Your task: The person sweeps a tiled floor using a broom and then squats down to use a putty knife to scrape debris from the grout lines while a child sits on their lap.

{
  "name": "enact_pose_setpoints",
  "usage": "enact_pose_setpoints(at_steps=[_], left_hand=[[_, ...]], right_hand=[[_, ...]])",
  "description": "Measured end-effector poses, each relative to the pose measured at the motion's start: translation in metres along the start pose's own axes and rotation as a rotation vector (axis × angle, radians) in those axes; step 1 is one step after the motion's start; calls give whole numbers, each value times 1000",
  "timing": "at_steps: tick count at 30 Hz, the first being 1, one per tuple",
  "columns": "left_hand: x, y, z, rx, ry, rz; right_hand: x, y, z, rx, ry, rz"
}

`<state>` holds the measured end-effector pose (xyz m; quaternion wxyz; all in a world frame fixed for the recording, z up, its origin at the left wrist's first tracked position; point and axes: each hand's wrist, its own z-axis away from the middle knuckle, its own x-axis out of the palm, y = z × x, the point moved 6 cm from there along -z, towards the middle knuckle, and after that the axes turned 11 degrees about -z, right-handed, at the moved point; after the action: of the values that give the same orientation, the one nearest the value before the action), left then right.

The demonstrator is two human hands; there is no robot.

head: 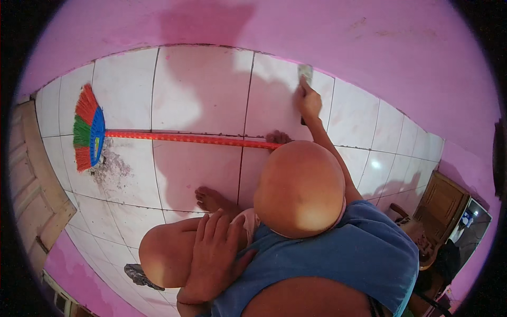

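My right hand (310, 102) reaches forward over the floor and grips a scraper (305, 71), which looks like a putty knife. Its flat pale blade meets the joint between the white tiles and the pink wall (317, 27), and the dark end of its handle shows below my palm. My left hand (214, 253) holds nothing and rests flat on my bent left leg, fingers a little apart. A broom (97, 136) with red and green bristles and a blue head lies on the tiles. Its red handle runs towards my right foot (278, 137), and its near end is hidden behind my right knee.
Loose dirt (113, 164) is spread beside the broom head. A wooden door (37, 178) stands at the left. Near my left knee lies a dark crumpled item (142, 275). A wooden cabinet (441, 204) with a mirror (475, 228) and a wooden chair (427, 261) are at the right.
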<state>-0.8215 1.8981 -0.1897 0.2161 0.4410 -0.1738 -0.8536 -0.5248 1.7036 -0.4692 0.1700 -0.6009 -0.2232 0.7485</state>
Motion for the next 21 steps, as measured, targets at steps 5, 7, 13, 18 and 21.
enact_pose_setpoints(at_steps=[5, 7, 13, 18, 21], left_hand=[[5, 3, 4, 14, -10, -9], [3, 1, 4, 4, 1, -21], [3, 1, 3, 12, -7, -18], [6, -2, 2, -46, -70, -6], [5, -1, 3, -1, -31, -19]], right_hand=[[3, 4, -3, -69, 87, 79], [6, 0, -3, -77, 105, -33], [1, -1, 5, -34, 101, -21], [12, -12, 1, -125, 64, -15], [4, -1, 0, -16, 69, -52]])
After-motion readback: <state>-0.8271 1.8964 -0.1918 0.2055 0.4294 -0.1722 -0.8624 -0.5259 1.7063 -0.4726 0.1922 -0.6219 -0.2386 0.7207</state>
